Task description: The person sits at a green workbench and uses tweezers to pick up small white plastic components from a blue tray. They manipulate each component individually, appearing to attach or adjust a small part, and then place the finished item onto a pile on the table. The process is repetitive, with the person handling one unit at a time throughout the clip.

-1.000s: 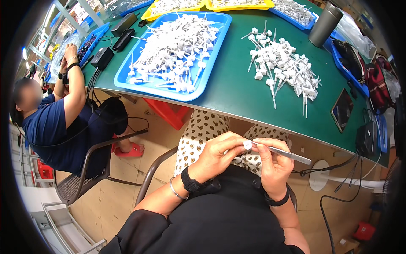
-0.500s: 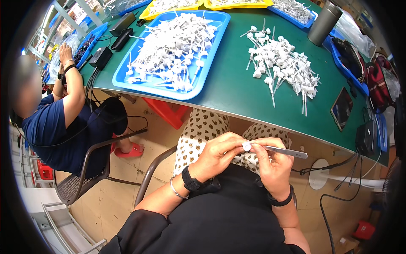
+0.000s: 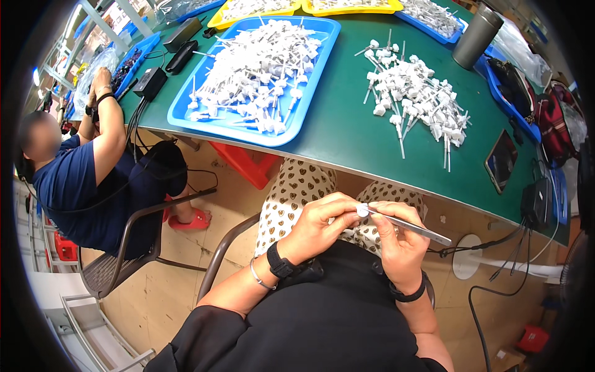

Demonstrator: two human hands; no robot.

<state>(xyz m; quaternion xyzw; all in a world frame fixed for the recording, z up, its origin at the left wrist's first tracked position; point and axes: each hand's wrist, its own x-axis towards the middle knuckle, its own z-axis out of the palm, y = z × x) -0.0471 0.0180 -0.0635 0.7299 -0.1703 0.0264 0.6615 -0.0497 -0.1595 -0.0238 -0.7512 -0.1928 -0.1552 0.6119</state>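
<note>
Above my lap, my left hand (image 3: 323, 221) pinches a small white plastic part (image 3: 362, 210) between thumb and fingers. My right hand (image 3: 400, 243) is closed around metal tweezers (image 3: 416, 229); their tips meet the white part, and their wide end points out to the right. Whether the tips grip the part or only touch it is too small to tell. On the table ahead lies a loose pile of white parts with thin stems (image 3: 416, 93). Left of it, a blue tray (image 3: 248, 137) holds a larger heap of similar parts.
The green table's (image 3: 347, 139) front edge runs just beyond my knees. A phone (image 3: 501, 160), a grey metal flask (image 3: 478, 36) and a blue bin with bags (image 3: 524, 118) are on the right. Yellow trays (image 3: 351, 7) line the back. A co-worker (image 3: 80, 167) sits at the left.
The tweezers have tilted, their wide end dropping lower on the right, as my right hand turned slightly. My left hand keeps its pinch on the white part. The view has shifted slightly.
</note>
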